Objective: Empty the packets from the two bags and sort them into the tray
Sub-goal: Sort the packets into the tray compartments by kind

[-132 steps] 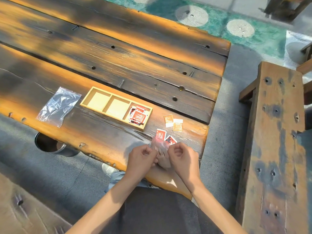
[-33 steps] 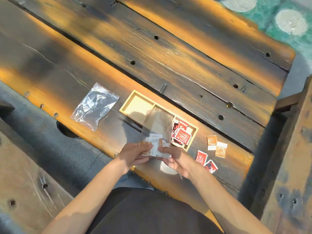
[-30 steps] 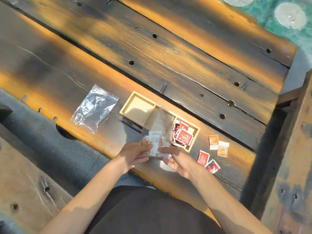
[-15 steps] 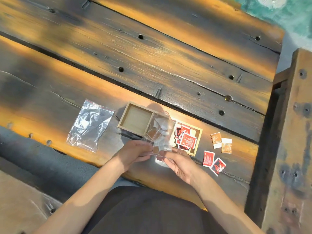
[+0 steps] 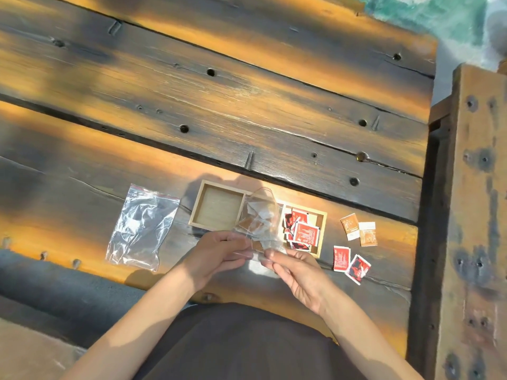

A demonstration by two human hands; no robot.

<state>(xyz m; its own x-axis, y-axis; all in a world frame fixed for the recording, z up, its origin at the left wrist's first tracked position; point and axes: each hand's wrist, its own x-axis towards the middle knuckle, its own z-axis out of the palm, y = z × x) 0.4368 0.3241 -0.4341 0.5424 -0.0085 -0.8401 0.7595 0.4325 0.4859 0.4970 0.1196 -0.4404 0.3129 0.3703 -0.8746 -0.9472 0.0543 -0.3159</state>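
Clear plastic crinkles between my hands: my left hand [image 5: 219,252] and right hand [image 5: 297,270] pinch the near edge of a transparent bag [image 5: 259,218], raised over the middle of the wooden tray [image 5: 197,207], pale packets [image 5: 260,212] visible inside it. Just beyond my right fingers, red packets [image 5: 303,231] fill the tray's right compartment; their white print is too small to read. Two more red packets [image 5: 349,260] and two orange packets [image 5: 359,229] lie loose on the plank table [image 5: 247,105] to the right. An emptied zip bag [image 5: 142,227] lies flat left of the tray.
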